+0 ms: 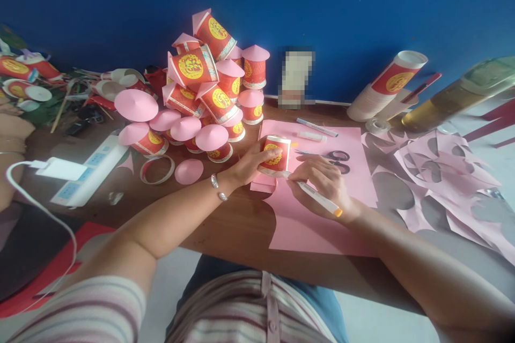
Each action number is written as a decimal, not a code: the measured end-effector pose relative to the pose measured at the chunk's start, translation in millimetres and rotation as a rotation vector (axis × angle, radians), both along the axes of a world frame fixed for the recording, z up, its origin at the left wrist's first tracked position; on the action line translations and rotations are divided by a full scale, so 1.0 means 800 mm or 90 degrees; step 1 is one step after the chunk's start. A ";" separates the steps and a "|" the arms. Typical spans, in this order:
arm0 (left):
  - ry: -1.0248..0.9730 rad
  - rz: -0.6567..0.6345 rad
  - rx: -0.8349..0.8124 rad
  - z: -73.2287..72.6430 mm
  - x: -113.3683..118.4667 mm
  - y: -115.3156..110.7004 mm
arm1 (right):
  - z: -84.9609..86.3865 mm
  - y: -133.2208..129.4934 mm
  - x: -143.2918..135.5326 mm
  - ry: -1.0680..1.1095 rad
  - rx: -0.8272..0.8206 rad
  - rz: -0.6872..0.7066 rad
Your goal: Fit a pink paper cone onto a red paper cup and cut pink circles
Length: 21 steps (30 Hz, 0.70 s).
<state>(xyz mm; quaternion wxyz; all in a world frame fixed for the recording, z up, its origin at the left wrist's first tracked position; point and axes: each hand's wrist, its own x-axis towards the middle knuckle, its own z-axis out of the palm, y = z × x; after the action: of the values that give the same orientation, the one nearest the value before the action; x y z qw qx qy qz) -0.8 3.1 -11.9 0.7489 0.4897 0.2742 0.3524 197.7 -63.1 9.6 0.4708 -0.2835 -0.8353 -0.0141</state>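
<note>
A red paper cup [282, 154] with a yellow emblem is held on its left side by my left hand [254, 163], thumb across its front. My right hand [324, 179] grips a white marker [319, 199] with an orange end; its tip side is close to the cup's lower right edge. Both hands are over pink paper sheets [322, 230]. Dark-handled scissors [340, 155] lie just beyond my right hand, partly hidden by it. A blue-white pen [317, 127] and a white marker [312, 136] rest on the paper behind the cup.
Red cups with pink cone tops [217, 99] are piled at the back left. A power strip [90, 171], paper ring [157, 170] and pink disc [189, 171] lie left. Stacked cups [386, 86], a bottle [454, 91] and pink scraps [450, 171] are right. Another person's arm [14, 134] shows far left.
</note>
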 end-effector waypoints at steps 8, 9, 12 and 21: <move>-0.005 -0.019 -0.029 0.003 0.000 0.001 | -0.001 0.002 0.000 0.002 0.011 -0.049; -0.009 -0.021 -0.028 0.003 0.000 0.001 | -0.001 0.002 0.000 0.002 0.011 -0.048; -0.005 -0.011 -0.012 0.004 0.000 0.001 | -0.001 0.002 0.000 0.001 0.005 -0.046; 0.014 -0.018 -0.003 0.000 -0.002 0.002 | -0.002 0.003 0.000 0.008 -0.008 -0.019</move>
<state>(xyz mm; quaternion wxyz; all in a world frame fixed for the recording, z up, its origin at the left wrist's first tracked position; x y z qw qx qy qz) -2.4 4.8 -11.7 0.7519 0.4955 0.2765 0.3358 197.9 -60.5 8.0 0.4737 -0.2989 -0.8283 -0.0142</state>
